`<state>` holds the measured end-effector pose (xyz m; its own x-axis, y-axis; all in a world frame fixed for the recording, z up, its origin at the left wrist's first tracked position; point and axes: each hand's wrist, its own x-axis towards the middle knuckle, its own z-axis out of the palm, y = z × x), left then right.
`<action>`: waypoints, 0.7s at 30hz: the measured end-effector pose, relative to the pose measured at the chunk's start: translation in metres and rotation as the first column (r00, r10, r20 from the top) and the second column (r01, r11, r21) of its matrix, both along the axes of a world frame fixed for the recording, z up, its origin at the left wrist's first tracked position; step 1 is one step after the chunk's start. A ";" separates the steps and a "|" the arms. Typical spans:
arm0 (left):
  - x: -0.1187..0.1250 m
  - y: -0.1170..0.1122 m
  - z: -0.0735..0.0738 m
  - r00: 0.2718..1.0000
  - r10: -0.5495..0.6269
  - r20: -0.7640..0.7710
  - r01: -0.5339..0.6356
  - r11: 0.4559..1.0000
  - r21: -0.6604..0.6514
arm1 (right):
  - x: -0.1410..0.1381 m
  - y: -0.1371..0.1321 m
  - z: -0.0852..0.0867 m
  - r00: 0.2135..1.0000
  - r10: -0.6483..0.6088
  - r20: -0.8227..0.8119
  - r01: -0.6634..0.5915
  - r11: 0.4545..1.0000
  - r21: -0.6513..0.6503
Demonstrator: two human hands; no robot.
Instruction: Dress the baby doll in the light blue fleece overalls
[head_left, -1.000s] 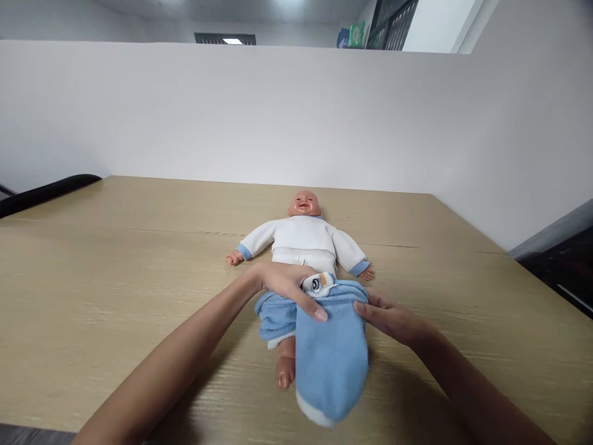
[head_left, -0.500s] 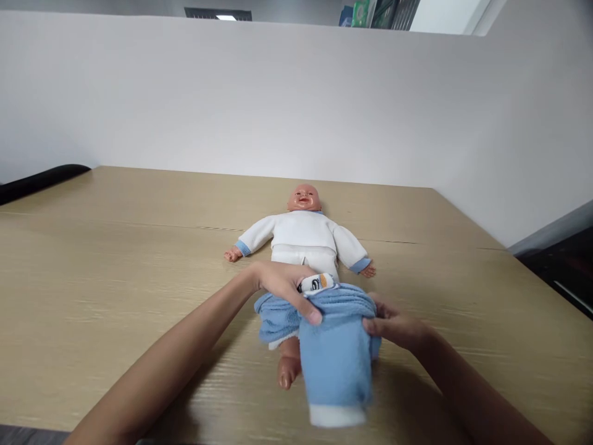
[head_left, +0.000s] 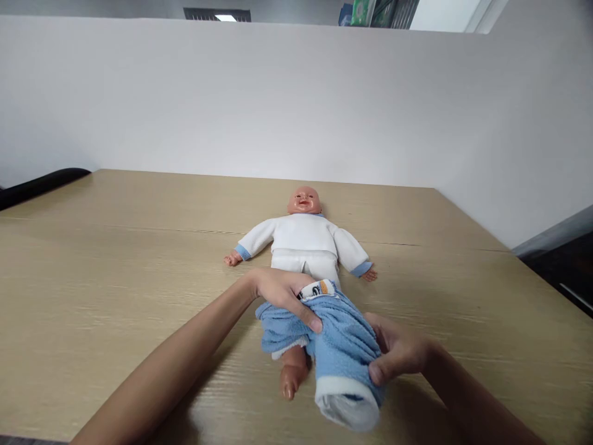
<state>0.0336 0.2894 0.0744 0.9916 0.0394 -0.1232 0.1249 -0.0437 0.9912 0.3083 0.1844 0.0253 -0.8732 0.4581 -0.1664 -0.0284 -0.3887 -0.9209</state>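
A baby doll [head_left: 304, 238] in a white top lies on its back on the wooden table [head_left: 115, 272], head away from me. Blue fleece trousers [head_left: 340, 346] with a white cuff cover its legs; one bare foot [head_left: 290, 378] sticks out on the left. My left hand [head_left: 282, 293] pinches the trousers' waistband at the doll's hip, fingers closed on the cloth. My right hand [head_left: 398, 352] wraps round the right trouser leg near its white cuff.
A white partition wall [head_left: 278, 99] stands behind the table and along its right side. A dark chair back [head_left: 41, 184] shows at the far left. The table's right edge drops off toward a dark area [head_left: 563, 272].
My right hand has slid down the right trouser leg toward the cuff and closed round it. The leg has bunched up and shortened. My left hand stays at the waistband.
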 end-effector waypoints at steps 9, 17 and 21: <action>-0.006 -0.003 -0.004 0.996 0.005 -0.087 -0.007 1.000 -0.028 | -0.006 0.000 -0.001 0.930 -0.366 -0.016 0.366 0.930 -0.024; -0.007 0.002 -0.018 1.000 0.016 -0.001 -0.016 1.000 -0.002 | -0.016 -0.010 0.018 0.979 -0.197 -0.058 0.204 0.965 0.163; -0.002 -0.001 -0.019 0.999 0.030 0.043 -0.031 0.999 0.033 | -0.023 -0.023 0.022 0.943 -0.332 -0.021 0.327 0.915 0.234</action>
<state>0.0315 0.2883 0.0556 0.9942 0.0731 -0.0793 0.0847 -0.0742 0.9936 0.2858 0.1611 0.0471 -0.6639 0.7470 -0.0357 -0.1007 -0.1366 -0.9855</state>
